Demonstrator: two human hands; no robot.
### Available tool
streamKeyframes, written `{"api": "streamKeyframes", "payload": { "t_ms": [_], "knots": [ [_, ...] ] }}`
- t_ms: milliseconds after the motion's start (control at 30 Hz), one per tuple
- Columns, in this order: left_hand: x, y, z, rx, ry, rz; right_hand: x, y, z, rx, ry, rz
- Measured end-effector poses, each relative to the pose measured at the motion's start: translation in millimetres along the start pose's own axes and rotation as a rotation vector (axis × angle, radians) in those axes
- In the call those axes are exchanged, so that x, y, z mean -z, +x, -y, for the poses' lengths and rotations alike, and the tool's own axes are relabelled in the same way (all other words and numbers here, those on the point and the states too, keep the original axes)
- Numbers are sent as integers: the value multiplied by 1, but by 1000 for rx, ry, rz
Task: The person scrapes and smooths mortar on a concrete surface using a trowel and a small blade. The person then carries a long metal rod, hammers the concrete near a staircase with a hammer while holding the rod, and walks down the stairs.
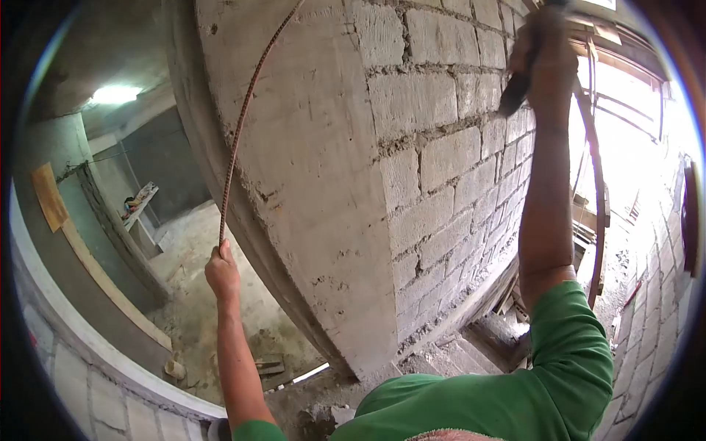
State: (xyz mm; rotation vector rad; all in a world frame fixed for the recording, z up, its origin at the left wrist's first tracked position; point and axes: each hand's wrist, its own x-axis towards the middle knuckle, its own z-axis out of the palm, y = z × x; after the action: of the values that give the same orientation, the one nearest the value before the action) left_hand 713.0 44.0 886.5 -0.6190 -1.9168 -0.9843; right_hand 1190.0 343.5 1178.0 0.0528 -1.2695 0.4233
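My left hand point(223, 272) is closed around the lower end of a long ribbed steel rebar point(237, 140). The bar curves upward along the edge of the concrete column point(301, 184) and leaves the view at the top. Raised high at the upper right, my right hand point(548, 59) is wrapped around a tool with a thick dark handle point(515, 94). Motion blurs that hand, and the tool's far end runs to the top edge, so its kind is unclear. Both arms are stretched out, with green sleeves at the shoulders.
A concrete block wall point(441, 169) runs to the right of the column. Wood scraps and rubble point(507, 323) lie at its foot. At left, a doorway opens onto a room with a rough floor point(195, 294). Another block wall point(647, 316) stands at far right.
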Motion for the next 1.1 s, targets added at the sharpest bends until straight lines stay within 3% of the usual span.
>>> {"api": "streamKeyframes", "payload": {
  "t_ms": [133, 233, 300, 367, 500, 567, 733, 900, 1000, 1100],
  "knots": [
    [-10, -4, -1, 36, -25, 11, -2, 47, 21, 291, 25, -120],
    [-18, -2, -3, 77, -43, 24, -52, 43, -7, 335, -190, -54],
    [-22, -5, -5, 52, -41, 23, -116, 0, -85, 279, -504, 199],
    [-15, -10, -7, 93, -35, 73, -167, -51, -156, 169, -621, 439],
    [18, 8, -15, 133, -23, 63, -128, -34, -74, -389, -23, 406],
    [25, 11, -17, 20, -30, -16, -116, -26, -67, -276, -19, 243],
    [26, 12, -9, 35, 31, 11, -52, 39, 9, -89, -73, -83],
    [10, 15, -5, 43, -27, 21, -45, 81, 29, 271, 54, -172],
    [-3, 16, -12, 95, -41, 27, -101, 70, -9, 271, -183, -43],
    [-11, 6, -19, 129, -71, 60, -181, 14, -102, 38, -449, 346]
  ]
}}
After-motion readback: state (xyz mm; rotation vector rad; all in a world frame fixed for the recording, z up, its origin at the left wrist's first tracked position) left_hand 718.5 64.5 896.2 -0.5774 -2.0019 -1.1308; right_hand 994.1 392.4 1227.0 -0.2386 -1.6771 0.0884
